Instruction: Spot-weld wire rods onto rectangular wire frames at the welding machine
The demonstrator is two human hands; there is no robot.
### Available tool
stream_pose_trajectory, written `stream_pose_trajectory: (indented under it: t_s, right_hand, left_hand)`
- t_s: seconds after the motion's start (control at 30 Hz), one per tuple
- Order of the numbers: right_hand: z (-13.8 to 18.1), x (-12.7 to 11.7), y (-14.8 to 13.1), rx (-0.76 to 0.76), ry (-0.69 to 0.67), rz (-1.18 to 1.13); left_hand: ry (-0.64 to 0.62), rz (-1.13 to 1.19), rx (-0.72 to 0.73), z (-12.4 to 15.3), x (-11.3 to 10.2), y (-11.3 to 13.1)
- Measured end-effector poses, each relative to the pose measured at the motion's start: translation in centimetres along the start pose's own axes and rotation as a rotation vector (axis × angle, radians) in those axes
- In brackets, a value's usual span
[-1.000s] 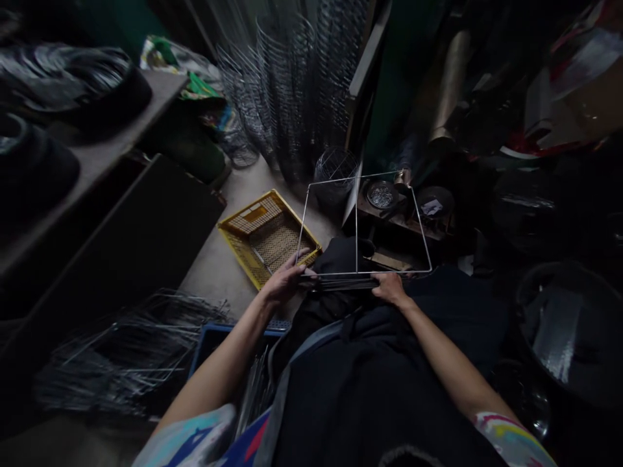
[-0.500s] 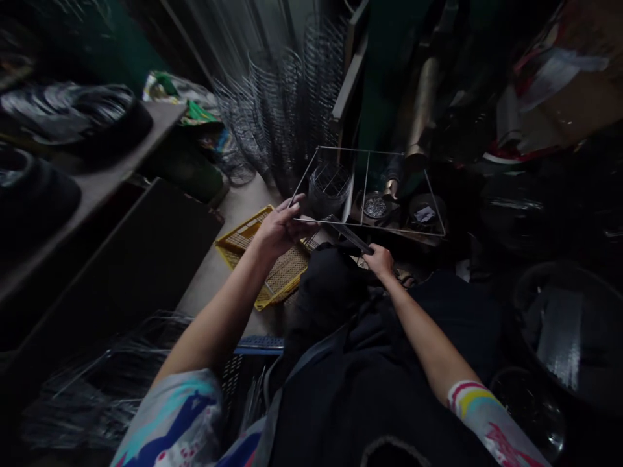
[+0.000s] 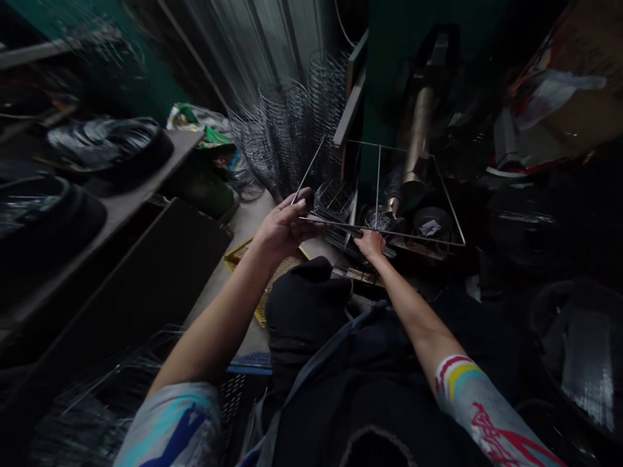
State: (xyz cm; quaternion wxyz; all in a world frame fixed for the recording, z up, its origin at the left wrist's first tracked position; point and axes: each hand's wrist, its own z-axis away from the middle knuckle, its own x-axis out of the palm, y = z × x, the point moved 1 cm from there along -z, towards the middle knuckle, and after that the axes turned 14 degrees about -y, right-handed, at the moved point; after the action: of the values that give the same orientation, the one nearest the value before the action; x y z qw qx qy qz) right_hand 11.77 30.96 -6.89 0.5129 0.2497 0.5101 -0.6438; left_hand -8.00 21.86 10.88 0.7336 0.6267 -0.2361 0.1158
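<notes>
In the head view my left hand [image 3: 285,224] is closed on the near left corner of a rectangular wire frame [image 3: 413,240]. The frame reaches out to the right, with one crossbar [image 3: 378,185] near its middle. My right hand [image 3: 370,245] is closed at the frame's near side, on a long thin grey metal piece [image 3: 348,227] pointing toward my left fingers. Its kind is unclear in the dim light. Just beyond my hands lies a stack of round wire grids [image 3: 335,196].
A metal cylinder [image 3: 418,133] of a machine slants down behind the frame. Coiled wire mesh [image 3: 285,123] stands at the back. A yellow crate [image 3: 236,255] sits on the floor below my left forearm. On the left is a bench [image 3: 131,175] with wire bundles.
My right hand has moved left and slightly up along the frame, closer to my left hand. The camera view has shifted, and the frame appears slightly lower and farther right.
</notes>
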Motion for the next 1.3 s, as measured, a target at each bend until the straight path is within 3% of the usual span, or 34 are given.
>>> stream_pose_trajectory:
  t_s: [0.1, 0.27, 0.37, 0.5, 0.63, 0.77, 0.97, 1.07, 1.17, 1.23, 1.3]
  right_hand:
    - [1.6, -1.2, -0.3, -0.035, 0.023, -0.026]
    - [7.4, -1.7, -0.5, -0.187, 0.009, -0.054]
    - [10.8, 0.5, -0.4, -0.283, -0.106, -0.041]
    - [14.6, 5.4, 0.1, -0.406, -0.281, 0.095]
    - [17.7, 9.0, 1.0, -0.572, -0.365, 0.258]
    - [19.0, 9.8, 2.0, -0.695, -0.423, 0.294]
    - [18.7, 7.7, 3.5, -0.767, -0.436, 0.323]
    - [19.7, 5.8, 4.8, -0.703, -0.363, 0.295]
    - [22.1, 2.9, 6.4, -0.624, -0.198, 0.115]
    - [23.8, 0.4, 7.6, -0.544, 0.032, -0.038]
    - [25.0, -2.4, 9.4, -0.381, 0.361, -0.142]
  left_hand:
    - [0.004, -0.012, 0.001, 0.0, 0.1, 0.3]
    - [-0.013, 0.019, 0.031, 0.0, 0.1, 0.2]
    - [-0.029, 0.039, 0.034, 0.3, 0.2, -0.4]
    - [-0.033, 0.076, 0.034, 1.0, 0.5, -1.5]
    - [-0.051, 0.099, 0.022, 1.9, 0.5, -2.4]
    - [-0.049, 0.089, 0.01, 3.1, 0.0, -3.3]
    - [-0.067, 0.124, 0.03, 4.8, -0.8, -5.1]
    - [-0.066, 0.118, 0.015, 5.7, -1.1, -6.5]
    - [-0.072, 0.089, -0.009, 6.9, -1.3, -8.3]
    - [-0.08, 0.06, -0.038, 7.8, -1.2, -9.7]
    - [-0.082, 0.036, -0.077, 8.6, -0.7, -11.2]
